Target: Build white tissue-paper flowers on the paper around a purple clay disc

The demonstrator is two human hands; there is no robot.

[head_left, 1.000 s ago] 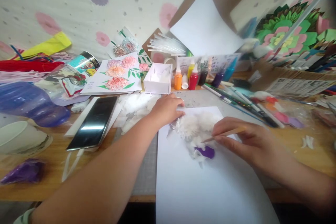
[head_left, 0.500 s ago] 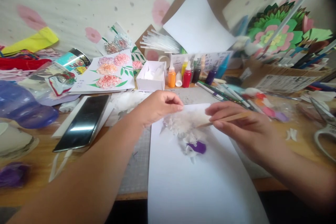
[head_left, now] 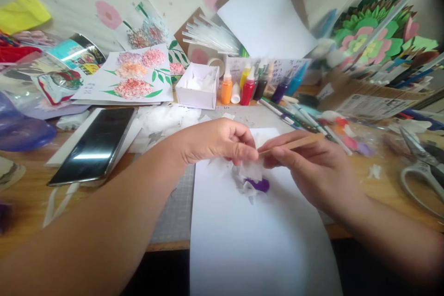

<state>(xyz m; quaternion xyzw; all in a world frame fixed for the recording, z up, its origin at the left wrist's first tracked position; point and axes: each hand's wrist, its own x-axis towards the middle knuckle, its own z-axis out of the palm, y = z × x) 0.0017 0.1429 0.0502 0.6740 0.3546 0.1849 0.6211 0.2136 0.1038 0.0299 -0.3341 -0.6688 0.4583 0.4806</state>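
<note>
My left hand (head_left: 234,141) is closed in a pinch, thumb against fingers, with a thin piece of white tissue paper (head_left: 252,169) hanging from it. My right hand (head_left: 312,162) grips a flat wooden stick (head_left: 294,144), whose tip meets the fingertips of my left hand. Below both hands lies a large white sheet of paper (head_left: 243,240). On it sits a purple patch (head_left: 260,185) with crumpled white petal-like bits around its edge. Most of the white ruffled cluster above the patch is hidden behind my hands.
Behind are a small white box (head_left: 197,85) of white scraps and several paint bottles (head_left: 247,90). A phone (head_left: 93,148) and a flower picture (head_left: 128,76) lie to the left. Scissors (head_left: 421,171), pens (head_left: 305,120) and a cardboard box (head_left: 367,97) are on the right.
My hands have come together over the sheet, the left moving right to the stick's tip. A piece of white tissue paper now shows under my left fingers. The view has shifted slightly.
</note>
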